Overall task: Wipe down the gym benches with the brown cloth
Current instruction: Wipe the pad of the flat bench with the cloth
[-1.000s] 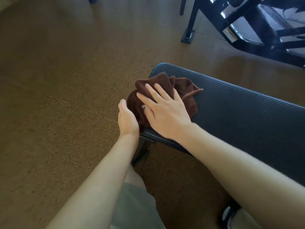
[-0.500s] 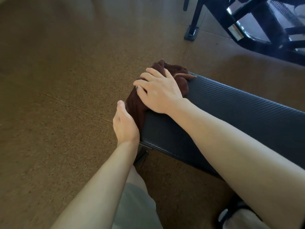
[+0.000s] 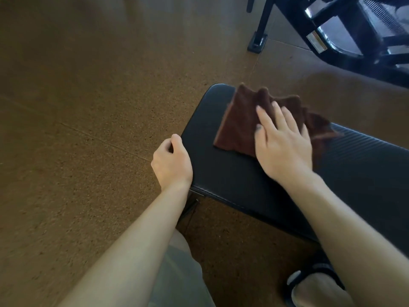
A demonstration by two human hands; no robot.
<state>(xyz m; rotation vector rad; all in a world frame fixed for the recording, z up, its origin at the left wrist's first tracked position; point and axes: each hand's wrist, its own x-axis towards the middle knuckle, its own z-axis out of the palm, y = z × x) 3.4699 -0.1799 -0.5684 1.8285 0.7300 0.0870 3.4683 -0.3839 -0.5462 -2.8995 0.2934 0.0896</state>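
Wiping the end of the bench pad

The right hand (image 3: 285,147) presses flat, fingers straight, on the brown cloth (image 3: 243,125) near the worktop (image 3: 221,173) end; the left hand (image 3: 171,161), loosely curled, holds nothing beside its edge. The unwiped length runs right.

The right hand (image 3: 285,147) is laid palm down with its fingers (image 3: 266,120) extended and slightly spread, the thumb tucked along the inner side. Its wrist is held nearly straight, and the bare forearm is stretched from the lower right corner up and leftward. The left hand (image 3: 171,161) is seen from the back, with its fingers curled downward and the knuckles raised; what the curled fingers hold cannot be told. Its bare forearm is extended from the lower left, roughly parallel to the right one.
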